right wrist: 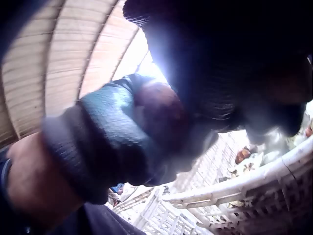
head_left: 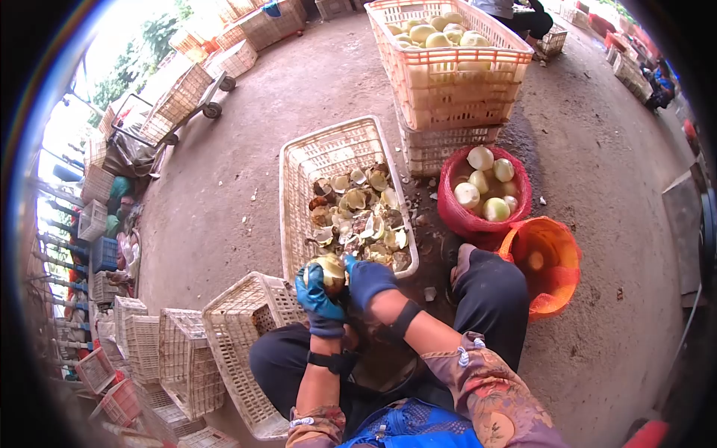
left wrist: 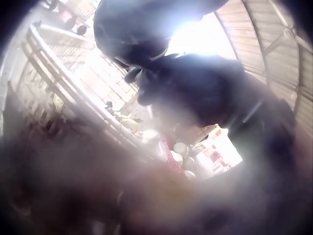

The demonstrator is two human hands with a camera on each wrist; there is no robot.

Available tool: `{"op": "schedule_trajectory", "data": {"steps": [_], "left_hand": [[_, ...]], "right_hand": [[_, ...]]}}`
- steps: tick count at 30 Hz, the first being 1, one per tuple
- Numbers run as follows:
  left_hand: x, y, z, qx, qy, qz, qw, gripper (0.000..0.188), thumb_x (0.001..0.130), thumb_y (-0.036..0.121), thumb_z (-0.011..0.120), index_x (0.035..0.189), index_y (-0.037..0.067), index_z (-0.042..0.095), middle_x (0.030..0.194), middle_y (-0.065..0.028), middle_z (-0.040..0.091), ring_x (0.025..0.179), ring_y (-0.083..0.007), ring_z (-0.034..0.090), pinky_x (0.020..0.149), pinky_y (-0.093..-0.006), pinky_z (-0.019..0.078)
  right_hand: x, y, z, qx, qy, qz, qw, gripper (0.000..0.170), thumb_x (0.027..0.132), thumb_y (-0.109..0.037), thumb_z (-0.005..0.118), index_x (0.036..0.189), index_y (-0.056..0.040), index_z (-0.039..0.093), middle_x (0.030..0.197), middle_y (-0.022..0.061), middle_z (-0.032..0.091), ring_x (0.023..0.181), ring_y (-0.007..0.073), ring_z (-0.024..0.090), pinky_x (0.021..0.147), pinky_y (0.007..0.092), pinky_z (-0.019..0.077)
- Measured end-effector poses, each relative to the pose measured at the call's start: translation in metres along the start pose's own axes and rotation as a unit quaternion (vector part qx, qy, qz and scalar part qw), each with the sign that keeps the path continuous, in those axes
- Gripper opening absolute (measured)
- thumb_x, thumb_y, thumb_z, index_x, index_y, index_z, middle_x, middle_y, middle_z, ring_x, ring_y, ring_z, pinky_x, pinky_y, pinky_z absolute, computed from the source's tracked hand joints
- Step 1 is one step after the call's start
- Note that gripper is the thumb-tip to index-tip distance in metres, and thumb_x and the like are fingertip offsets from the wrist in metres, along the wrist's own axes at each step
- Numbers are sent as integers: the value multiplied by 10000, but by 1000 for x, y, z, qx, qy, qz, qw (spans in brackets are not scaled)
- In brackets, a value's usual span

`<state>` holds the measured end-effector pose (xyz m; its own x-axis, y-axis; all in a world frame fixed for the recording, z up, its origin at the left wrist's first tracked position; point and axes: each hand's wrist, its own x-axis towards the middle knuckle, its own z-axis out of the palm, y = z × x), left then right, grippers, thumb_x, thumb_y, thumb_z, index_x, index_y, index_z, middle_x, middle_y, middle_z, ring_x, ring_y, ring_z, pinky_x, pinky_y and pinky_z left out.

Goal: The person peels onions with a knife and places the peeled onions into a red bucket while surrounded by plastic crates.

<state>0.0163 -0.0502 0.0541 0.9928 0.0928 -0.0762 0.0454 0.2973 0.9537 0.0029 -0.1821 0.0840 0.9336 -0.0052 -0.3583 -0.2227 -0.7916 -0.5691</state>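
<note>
In the head view my left hand (head_left: 317, 299), in a blue-green coated glove, grips a large brownish-yellow onion (head_left: 329, 273) over the near end of a pale plastic crate (head_left: 328, 145). Close beside the onion, to its right, is my gloved right hand (head_left: 370, 282). Its fingers are bent, and what they hold is hidden; I cannot tell whether there is a tool in them. Brown and pale onion skins (head_left: 355, 200) lie heaped in the crate below. The right wrist view shows the left glove (right wrist: 115, 117) around the onion (right wrist: 159, 110), partly in shadow.
Right of the crate stand a red mesh-lined tub (head_left: 450, 196) of peeled onions (head_left: 480, 158) and an orange mesh-lined bucket (head_left: 562, 257). Stacked crates (head_left: 448, 97) of onions rise behind. An upturned-edge crate (head_left: 224, 321) sits by the left knee; a loaded cart (head_left: 179, 104) stands far left.
</note>
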Motion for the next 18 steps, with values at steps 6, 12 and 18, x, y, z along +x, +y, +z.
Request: {"op": "schedule_trajectory", "data": {"steps": [6,12,18], "left_hand": [[-12,17,-1,-243,-98,-177,949,540,860,352,644,1277,40,502,1229,-144,579,1147,-363,560,931,-552,496],[-3,22,0,-311,-105,-169,929,625,818,290,682,1334,27,449,1266,-167,549,1197,-336,521,1054,-513,406],[-14,52,22,-101,-189,-49,975,609,829,187,673,1357,4,431,1246,-143,565,1119,-249,582,980,-382,478]], "right_hand": [[48,42,41,333,92,104,933,408,864,-269,629,1205,-59,554,903,187,684,812,297,671,711,399,534],[-6,11,-7,717,-68,-29,694,410,898,-320,659,1194,-42,598,959,51,678,762,118,611,630,238,484],[-21,4,-15,770,-111,-91,622,327,931,-228,603,1177,-14,607,988,5,658,824,62,579,692,217,472]]}}
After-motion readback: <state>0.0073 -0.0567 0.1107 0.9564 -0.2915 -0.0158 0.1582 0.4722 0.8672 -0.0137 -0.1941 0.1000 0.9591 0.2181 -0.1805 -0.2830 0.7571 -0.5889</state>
